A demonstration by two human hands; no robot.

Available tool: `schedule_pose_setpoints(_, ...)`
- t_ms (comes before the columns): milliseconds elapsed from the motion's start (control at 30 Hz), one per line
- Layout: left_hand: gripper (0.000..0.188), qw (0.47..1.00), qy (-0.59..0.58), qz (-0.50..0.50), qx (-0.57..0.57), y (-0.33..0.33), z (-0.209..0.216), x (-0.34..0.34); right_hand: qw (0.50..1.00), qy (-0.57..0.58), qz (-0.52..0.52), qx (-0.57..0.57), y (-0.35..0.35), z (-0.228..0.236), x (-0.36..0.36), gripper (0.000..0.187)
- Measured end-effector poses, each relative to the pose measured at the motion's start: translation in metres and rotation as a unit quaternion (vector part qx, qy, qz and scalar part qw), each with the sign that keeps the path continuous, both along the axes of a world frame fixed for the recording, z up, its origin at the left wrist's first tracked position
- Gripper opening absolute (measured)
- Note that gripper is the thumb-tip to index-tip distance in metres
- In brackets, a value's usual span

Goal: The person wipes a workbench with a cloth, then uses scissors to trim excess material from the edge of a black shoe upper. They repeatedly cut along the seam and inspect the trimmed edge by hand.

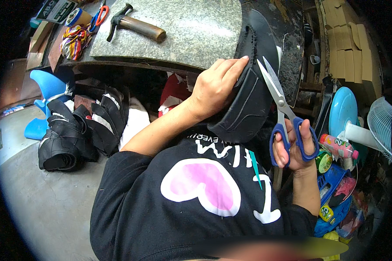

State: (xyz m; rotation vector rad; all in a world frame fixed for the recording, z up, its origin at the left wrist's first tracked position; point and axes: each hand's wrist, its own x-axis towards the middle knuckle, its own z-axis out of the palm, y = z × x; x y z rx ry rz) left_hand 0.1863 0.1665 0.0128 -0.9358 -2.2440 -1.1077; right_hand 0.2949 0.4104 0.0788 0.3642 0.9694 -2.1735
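My left hand [213, 89] grips the edge of a black shoe upper [245, 106], with its fingers on the upper's gathered, stitched rim. The piece is tilted in front of my chest, and its far end reaches over the bench edge. Close by on its right, my right hand [298, 150] has thumb and fingers through the blue handle loops of a pair of scissors [281, 103]. The scissor blades are slightly parted and point up and away, beside the upper. No material can be made out between them.
On the stone slab [191, 35] lies a claw hammer [141, 28]. A bundle of colourful strips [75, 42] sits left of it. Black shoe pieces [65, 139] are piled at left near a blue plastic object [48, 85]. A blue fan [343, 108], bottle [339, 146] and cardboard [346, 48] crowd the right.
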Motion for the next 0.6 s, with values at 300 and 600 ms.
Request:
schedule_pose_setpoints(300,0.049,0.994,-0.022,-0.004,0.107,0.005,-0.012,-0.019,0.993,0.072,-0.051,-0.080,-0.036,-0.012,-0.025,0.072)
schedule_pose_setpoints(600,0.051,0.992,0.017,0.011,0.121,0.006,-0.025,-0.025,0.990,0.062,-0.113,-0.065,-0.057,-0.017,-0.036,0.071)
